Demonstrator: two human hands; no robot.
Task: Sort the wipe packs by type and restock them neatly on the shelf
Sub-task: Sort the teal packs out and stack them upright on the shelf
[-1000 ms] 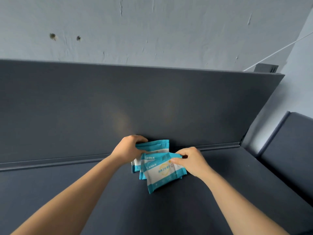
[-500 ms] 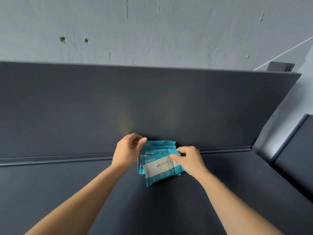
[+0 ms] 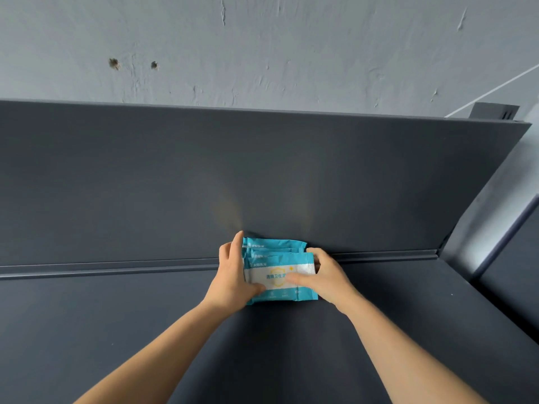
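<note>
A small stack of teal-and-white wipe packs [image 3: 277,266] stands on the dark grey shelf [image 3: 145,316], leaning against its back panel. The front pack shows a white label with a yellow shield. My left hand [image 3: 233,275] holds the stack's left side, fingers up along the edge and thumb on the front pack. My right hand [image 3: 323,275] grips the right side, thumb pressed on the front label and fingers curled behind the edge. The rear packs are mostly hidden behind the front one.
The shelf's upright back panel [image 3: 262,176] rises behind the packs, with a grey plaster wall [image 3: 262,48] above it. A second dark shelf section [image 3: 513,258] adjoins at the right. Bare shelf surface stretches left and right of the stack.
The splayed, tilted packs have been squared into one upright stack. My left hand moved from behind the packs to their left edge; my right thumb came onto the front label.
</note>
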